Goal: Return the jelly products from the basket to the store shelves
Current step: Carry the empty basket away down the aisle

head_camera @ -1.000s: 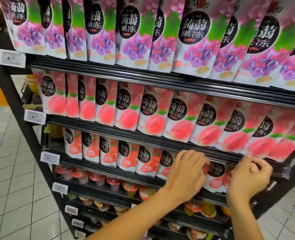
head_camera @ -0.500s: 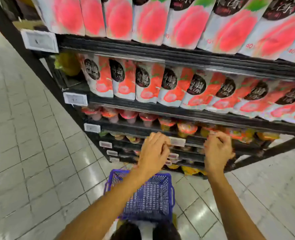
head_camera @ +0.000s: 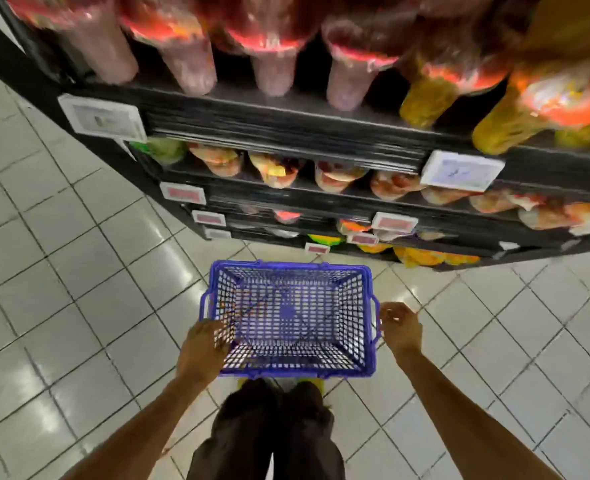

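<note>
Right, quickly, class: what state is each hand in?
Left hand: at the basket wall, grip unclear.
Right hand: loosely curled, holding nothing.

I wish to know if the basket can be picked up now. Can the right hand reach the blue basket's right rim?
Probably yes. The right hand hovers close beside the right rim of the blue basket, fingers loosely curled and holding nothing, and nothing stands between them.
</note>
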The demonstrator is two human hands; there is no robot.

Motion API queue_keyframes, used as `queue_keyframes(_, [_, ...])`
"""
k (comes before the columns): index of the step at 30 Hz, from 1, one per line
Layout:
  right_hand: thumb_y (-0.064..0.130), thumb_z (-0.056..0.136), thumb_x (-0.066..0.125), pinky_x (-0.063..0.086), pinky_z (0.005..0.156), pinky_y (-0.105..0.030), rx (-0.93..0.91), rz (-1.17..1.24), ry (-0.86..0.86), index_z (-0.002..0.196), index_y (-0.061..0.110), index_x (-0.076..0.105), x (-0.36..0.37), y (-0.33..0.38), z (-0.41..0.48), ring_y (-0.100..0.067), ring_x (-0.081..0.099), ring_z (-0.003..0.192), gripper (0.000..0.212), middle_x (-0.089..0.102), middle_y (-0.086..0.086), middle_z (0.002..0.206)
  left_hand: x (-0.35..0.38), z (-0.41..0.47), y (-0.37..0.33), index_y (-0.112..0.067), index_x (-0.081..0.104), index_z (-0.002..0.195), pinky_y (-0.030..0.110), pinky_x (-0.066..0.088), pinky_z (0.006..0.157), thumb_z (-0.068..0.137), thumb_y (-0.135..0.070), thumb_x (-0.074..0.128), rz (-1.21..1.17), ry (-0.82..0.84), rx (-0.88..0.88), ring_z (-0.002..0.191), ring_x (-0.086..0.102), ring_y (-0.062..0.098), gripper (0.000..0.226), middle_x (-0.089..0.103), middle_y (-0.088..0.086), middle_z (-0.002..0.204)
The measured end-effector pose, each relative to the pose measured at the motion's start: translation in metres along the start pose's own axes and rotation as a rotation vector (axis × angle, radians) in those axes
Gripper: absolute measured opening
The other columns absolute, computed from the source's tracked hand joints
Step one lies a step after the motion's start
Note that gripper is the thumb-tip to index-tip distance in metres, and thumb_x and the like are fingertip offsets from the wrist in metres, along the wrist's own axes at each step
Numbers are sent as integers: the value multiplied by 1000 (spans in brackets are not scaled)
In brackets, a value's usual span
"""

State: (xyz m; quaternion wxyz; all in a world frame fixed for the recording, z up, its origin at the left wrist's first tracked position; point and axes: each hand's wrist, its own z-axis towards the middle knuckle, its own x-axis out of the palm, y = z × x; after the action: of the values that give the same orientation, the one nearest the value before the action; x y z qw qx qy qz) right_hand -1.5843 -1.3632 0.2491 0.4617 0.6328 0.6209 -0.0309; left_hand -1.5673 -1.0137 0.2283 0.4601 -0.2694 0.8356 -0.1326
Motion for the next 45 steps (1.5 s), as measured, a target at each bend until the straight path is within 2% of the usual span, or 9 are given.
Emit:
queue_keyframes(6, [7,86,68,46,78,-35,23,-236,-7,103,-3,68,62,-99,89,-39,66,96,19,71,-21,103,81,71,93,1,68,102,49,48,90,72,-2,72,-68,-115,-232,102,59,44,29,63,27,107])
queue_keyframes(10, [16,81,76,50,76,-44,145,-154,-59,111,0,55,98,-140,131,-39,65,87,39,63,-17,89,123,109,134,2,58,120,52,47,88,68,0,81,-191,-179,-438,102,60,47,57,62,29,111])
queue_keyframes(13, [18,80,79,49,84,-47,251,-68,-79,121,1,51,111,-162,154,-35,61,88,52,59,-15,97,146,123,145,5,54,116,49,46,86,77,-6,79,-371,-223,-582,101,61,44,48,64,30,109])
queue_keyframes(18, [5,79,77,51,63,-35,315,67,-44,100,4,64,100,-155,154,-25,57,64,24,64,-12,79,135,118,134,5,59,100,46,46,76,78,-3,75,-473,-328,-630,91,63,43,29,65,29,96])
queue_keyframes(25, [6,79,74,41,47,-25,334,106,-9,79,9,60,36,-74,85,-21,52,49,15,58,-6,59,41,41,89,1,58,95,48,50,72,62,-22,75,-575,-373,-660,76,61,36,43,62,24,85])
queue_keyframes(31, [12,81,73,37,48,-27,210,-25,60,77,9,61,-22,35,-4,-22,50,51,13,55,-6,58,-69,-59,49,-6,56,90,26,37,49,72,-8,78,-645,-494,-723,51,47,19,28,51,2,63])
queue_keyframes(36, [15,87,67,35,67,-34,5,-146,150,92,6,60,-44,129,-88,-26,51,78,12,57,-17,86,-149,-154,36,-3,58,97,42,52,66,60,-22,70,-779,-560,-777,67,59,29,43,62,16,80])
queue_keyframes(42, [13,90,62,50,64,-33,-177,-234,382,85,1,61,-26,223,-185,-20,56,66,13,61,-14,70,-206,-260,63,-1,61,106,40,53,71,78,-9,72,-886,-766,-877,75,64,32,31,67,22,94])
queue_keyframes(45, [12,89,65,52,74,-32,-266,-312,494,89,5,64,9,262,-228,-27,61,79,7,63,-19,92,-222,-296,93,0,60,112,49,57,78,77,-12,73,-963,-856,-943,82,67,37,39,68,23,98])
